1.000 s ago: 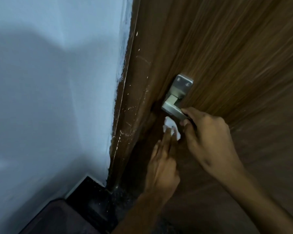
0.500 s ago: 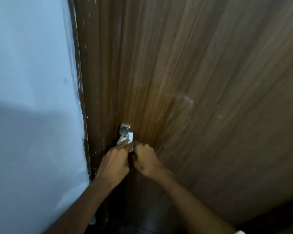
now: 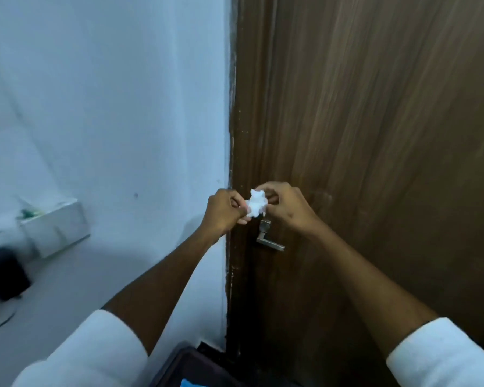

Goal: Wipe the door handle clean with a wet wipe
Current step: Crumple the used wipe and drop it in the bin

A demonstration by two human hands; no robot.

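Note:
A crumpled white wet wipe is pinched between my two hands in front of the brown wooden door. My left hand grips its left side and my right hand grips its right side. Both hands are held away from the door, a little above the metal lever handle, which shows uncovered just below them near the door's left edge.
A pale blue wall fills the left. A white box-shaped holder is mounted on it at the left, with a dark blurred object below. A dark bin or case sits at the bottom by the door frame.
My hands have come off the handle and risen above it, with the wipe now bunched between both. The view has pulled back from the door and swung left.

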